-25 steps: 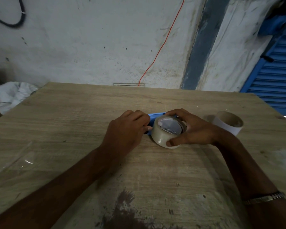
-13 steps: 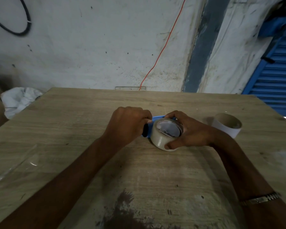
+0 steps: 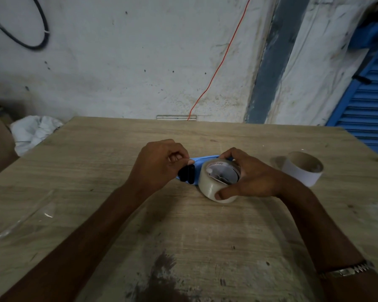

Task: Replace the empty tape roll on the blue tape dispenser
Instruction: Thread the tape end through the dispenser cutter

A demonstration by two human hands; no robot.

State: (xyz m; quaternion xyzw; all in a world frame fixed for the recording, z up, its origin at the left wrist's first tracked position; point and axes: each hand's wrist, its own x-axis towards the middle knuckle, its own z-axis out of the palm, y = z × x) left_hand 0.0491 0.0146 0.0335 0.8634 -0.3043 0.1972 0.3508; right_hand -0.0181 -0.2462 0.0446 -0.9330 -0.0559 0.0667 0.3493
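Observation:
The blue tape dispenser (image 3: 197, 164) lies on the wooden table (image 3: 205, 225), mostly hidden by my hands. A full roll of clear tape (image 3: 212, 187) sits on its hub, tilted toward me. My right hand (image 3: 251, 177) grips that roll, thumb on its near side and fingers over its far rim. My left hand (image 3: 159, 164) is closed at the dispenser's left end, by a black roller (image 3: 188, 173), pinching something thin there. The empty cardboard core (image 3: 301, 167) stands apart on the table to the right.
A crumpled clear plastic wrapper (image 3: 24, 216) lies near the table's left edge. White cloth (image 3: 34, 131) sits beyond the far left corner. A stained wall with an orange wire (image 3: 216, 70) rises behind, and a blue shutter (image 3: 371, 105) stands at the right.
My left hand has drawn back to the left, uncovering the black roller and more of the blue body. The roll has tilted up under my right hand. My view has tipped upward.

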